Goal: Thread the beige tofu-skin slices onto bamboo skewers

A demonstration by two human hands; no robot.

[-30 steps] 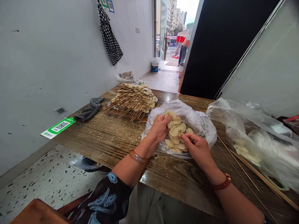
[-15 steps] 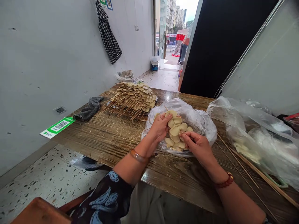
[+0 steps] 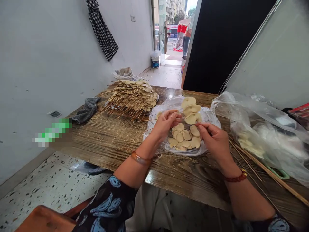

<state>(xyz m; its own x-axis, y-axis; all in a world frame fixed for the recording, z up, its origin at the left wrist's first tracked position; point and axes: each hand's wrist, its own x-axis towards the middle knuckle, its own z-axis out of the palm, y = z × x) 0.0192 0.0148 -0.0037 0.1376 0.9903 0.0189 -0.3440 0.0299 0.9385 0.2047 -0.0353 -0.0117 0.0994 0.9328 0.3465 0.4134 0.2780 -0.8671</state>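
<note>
My right hand (image 3: 213, 138) is closed in a pinch on the lower end of a skewer strung with several thin, pale round slices (image 3: 191, 110). The slices stand upright above its fingertips; the stick itself is mostly covered. My left hand (image 3: 167, 121) is just left of them, thumb and fingers curled together and slightly blurred. Whether a slice is between those fingers is hidden. Beneath both hands, a clear plastic bag (image 3: 210, 120) lies spread on the table with loose pale slices (image 3: 184, 138) in it.
A large heap of filled skewers (image 3: 134, 96) rests on a tray at the table's far left. Nearby lies a grey cloth (image 3: 87, 110). On the right are bare sticks (image 3: 260, 167) and another plastic bag (image 3: 263, 129) with pale contents. The wooden table (image 3: 116, 141) ends close to me.
The skewered slices now stand up above my right hand, which has risen slightly. My left hand no longer covers their top. The whole view has shifted a little.
</note>
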